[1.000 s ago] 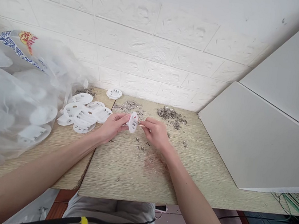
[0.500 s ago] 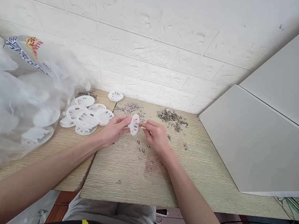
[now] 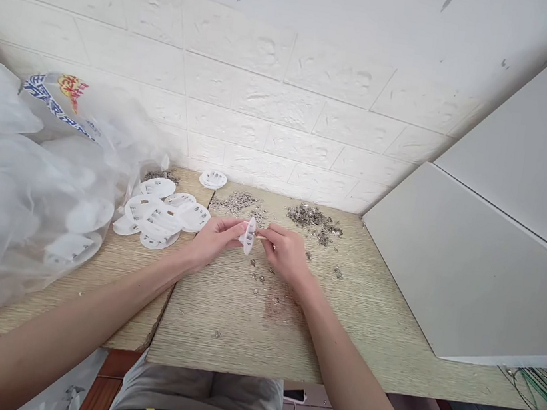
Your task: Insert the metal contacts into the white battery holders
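My left hand (image 3: 213,239) pinches a white round plastic disc (image 3: 249,235) and holds it on edge above the wooden table (image 3: 220,305). My right hand (image 3: 285,250) is closed in a pinch right beside the disc, its fingertips holding a thin small stick-like piece against the disc's face. Small metal clips (image 3: 259,276) lie scattered on the table just under both hands.
A pile of white discs (image 3: 162,210) lies at left, one more disc (image 3: 213,179) near the wall. Two heaps of metal clips (image 3: 315,218) sit at the back. A large clear plastic bag (image 3: 22,199) fills the left; a grey panel (image 3: 476,272) stands right.
The disc has turned from facing me to nearly edge-on between the hands. Both hands stay close together in the same spot; the camera view tilted slightly.
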The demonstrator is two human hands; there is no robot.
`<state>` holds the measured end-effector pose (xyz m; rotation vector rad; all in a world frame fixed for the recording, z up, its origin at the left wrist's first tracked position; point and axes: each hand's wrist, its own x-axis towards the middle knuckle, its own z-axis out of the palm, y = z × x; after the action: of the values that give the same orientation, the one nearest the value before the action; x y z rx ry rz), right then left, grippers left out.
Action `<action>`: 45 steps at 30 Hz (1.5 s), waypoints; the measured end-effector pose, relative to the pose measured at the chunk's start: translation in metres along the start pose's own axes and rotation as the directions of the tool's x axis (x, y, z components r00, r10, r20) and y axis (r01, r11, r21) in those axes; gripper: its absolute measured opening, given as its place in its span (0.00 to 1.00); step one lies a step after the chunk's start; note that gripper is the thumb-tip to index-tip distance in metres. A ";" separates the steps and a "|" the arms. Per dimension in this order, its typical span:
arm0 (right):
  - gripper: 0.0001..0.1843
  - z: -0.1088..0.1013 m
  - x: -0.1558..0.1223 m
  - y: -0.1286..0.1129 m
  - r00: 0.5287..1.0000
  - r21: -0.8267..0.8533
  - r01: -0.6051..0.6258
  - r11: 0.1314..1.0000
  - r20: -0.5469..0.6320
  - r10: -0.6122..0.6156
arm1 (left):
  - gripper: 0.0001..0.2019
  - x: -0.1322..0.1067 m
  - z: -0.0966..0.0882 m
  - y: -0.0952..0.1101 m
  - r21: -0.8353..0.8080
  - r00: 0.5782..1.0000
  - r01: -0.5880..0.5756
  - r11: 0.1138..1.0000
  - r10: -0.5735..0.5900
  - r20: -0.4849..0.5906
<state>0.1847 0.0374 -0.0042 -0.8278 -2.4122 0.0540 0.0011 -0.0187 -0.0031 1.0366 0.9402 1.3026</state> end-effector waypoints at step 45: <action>0.14 -0.004 0.001 -0.002 0.997 0.264 -0.053 0.963 -0.043 0.067 | 0.16 -0.001 0.001 0.006 -0.146 0.999 -0.034 0.989 0.035 0.004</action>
<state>0.1849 0.0364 -0.0002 -0.7678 -2.2680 0.3646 0.0001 -0.0198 0.0027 0.9467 0.8125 1.3750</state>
